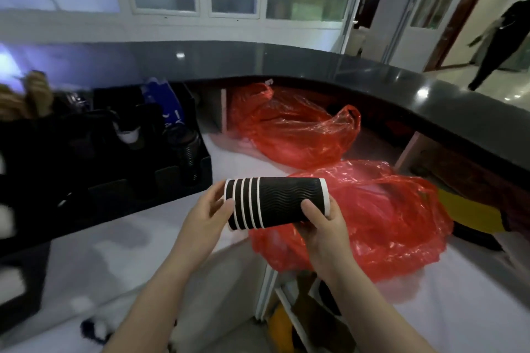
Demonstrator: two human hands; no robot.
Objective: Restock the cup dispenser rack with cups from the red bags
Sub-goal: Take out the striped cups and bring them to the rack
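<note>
While both hands hold the nested stack of black ribbed paper cups with white rims [275,203] sideways in the air, just in front of the nearer crumpled red plastic bag [381,218], the left hand [210,216] curls its fingers around the rim end and the right hand [322,222] pinches the other end. I judge the stack could slide apart or the rims get crushed on the way to the black cup dispenser rack [137,152], far left of that bag.
</note>
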